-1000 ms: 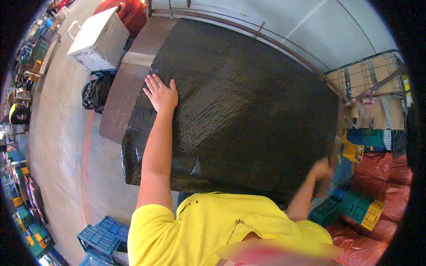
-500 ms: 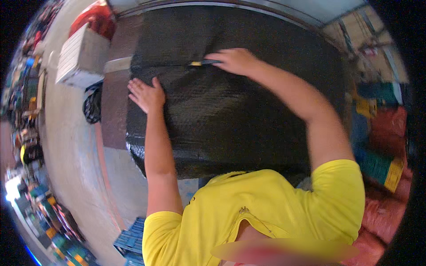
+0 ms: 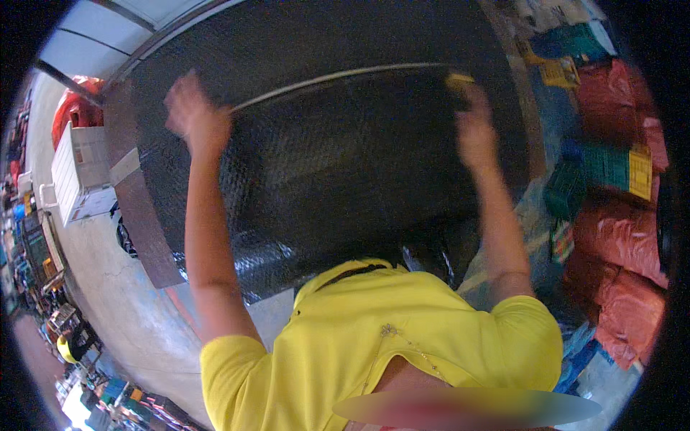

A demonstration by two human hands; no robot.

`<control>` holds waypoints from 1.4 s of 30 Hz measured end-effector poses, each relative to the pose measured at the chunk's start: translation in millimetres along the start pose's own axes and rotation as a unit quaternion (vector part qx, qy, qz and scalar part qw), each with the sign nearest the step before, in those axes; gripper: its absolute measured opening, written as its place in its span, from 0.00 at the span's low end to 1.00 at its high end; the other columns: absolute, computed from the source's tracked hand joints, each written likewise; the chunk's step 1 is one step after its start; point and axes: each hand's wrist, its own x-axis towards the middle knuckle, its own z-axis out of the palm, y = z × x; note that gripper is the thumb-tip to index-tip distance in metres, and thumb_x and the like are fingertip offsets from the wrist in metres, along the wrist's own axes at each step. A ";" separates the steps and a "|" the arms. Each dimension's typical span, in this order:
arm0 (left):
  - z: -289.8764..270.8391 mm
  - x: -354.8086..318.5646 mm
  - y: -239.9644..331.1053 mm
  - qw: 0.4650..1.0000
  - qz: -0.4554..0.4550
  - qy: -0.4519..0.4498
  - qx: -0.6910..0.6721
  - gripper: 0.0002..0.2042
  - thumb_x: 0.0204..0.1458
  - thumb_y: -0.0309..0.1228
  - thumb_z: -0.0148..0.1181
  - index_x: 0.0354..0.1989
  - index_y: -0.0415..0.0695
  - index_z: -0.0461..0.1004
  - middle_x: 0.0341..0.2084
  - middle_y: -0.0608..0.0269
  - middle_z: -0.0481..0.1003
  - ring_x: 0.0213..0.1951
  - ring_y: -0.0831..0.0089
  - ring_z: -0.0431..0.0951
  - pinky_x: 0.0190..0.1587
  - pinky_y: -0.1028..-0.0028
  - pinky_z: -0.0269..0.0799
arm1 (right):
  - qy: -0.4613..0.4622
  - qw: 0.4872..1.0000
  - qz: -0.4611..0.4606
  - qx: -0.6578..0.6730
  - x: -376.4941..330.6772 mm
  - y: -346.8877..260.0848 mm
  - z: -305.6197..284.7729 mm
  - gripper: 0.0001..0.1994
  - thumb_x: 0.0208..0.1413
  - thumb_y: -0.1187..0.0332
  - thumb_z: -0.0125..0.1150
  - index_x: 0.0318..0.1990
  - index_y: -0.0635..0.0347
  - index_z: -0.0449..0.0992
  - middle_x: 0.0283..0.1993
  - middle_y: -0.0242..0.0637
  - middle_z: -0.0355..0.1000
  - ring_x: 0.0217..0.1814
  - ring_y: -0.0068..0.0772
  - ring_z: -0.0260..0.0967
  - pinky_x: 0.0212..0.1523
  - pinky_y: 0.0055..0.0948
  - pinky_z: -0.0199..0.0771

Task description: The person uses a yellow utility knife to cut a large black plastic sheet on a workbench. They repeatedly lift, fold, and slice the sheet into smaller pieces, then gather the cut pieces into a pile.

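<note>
A black woven plastic sheet covers most of the table in front of me, its near edge shiny and creased. Over its left part is my left hand, blurred, with the fingers stretched out and nothing seen in them. My right hand, at the sheet's far right, is closed around a utility knife; only the knife's yellow end shows clearly. Between the hands runs a narrow pale line across the sheet; whether it is a cut or a thin strip I cannot tell.
The brown tabletop shows beside the sheet on the left. A white box and a red bundle are beyond it. At right lie red sacks and a green crate. A metal frame borders the far side.
My right hand has swung to the right with the knife. My left hand has moved farther away and leftward in the picture. The view has turned, and the pale line now shows.
</note>
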 end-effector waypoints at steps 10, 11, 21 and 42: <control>14.2 48.1 133.7 0.797 0.487 -0.327 0.144 0.35 0.42 0.46 0.68 0.62 0.74 0.62 0.71 0.65 0.37 0.70 0.46 0.25 0.63 0.33 0.28 | -0.256 0.958 0.124 0.015 -121.0 -180.3 30.7 0.29 0.61 0.68 0.46 0.69 0.37 0.49 0.41 0.56 0.67 0.39 0.61 0.70 0.40 0.50 0.74; 16.3 46.8 131.7 0.804 0.481 -0.325 0.131 0.34 0.42 0.46 0.68 0.62 0.74 0.63 0.71 0.65 0.37 0.70 0.46 0.25 0.64 0.33 0.28 | -0.277 0.953 0.119 0.024 -164.6 -167.0 19.0 0.30 0.60 0.68 0.47 0.69 0.37 0.48 0.41 0.55 0.67 0.39 0.60 0.70 0.39 0.50 0.74; 72.5 82.9 43.6 0.962 0.265 -0.023 -0.069 0.31 0.50 0.57 0.55 0.57 0.50 0.68 0.60 0.51 0.63 0.62 0.48 0.59 0.58 0.38 0.53 | -0.009 0.961 0.274 -0.014 -364.2 -112.0 17.2 0.27 0.50 0.71 0.62 0.60 0.55 0.65 0.47 0.53 0.65 0.48 0.56 0.66 0.50 0.44 0.67; 108.7 88.4 -136.7 0.933 -0.042 -0.256 0.249 0.47 0.47 0.73 0.32 0.70 0.51 0.47 0.70 0.60 0.46 0.66 0.44 0.52 0.64 0.41 0.42 | -0.224 0.667 0.655 -0.275 -401.2 77.2 51.7 0.18 0.50 0.61 0.58 0.46 0.63 0.76 0.46 0.47 0.74 0.53 0.55 0.68 0.50 0.51 0.68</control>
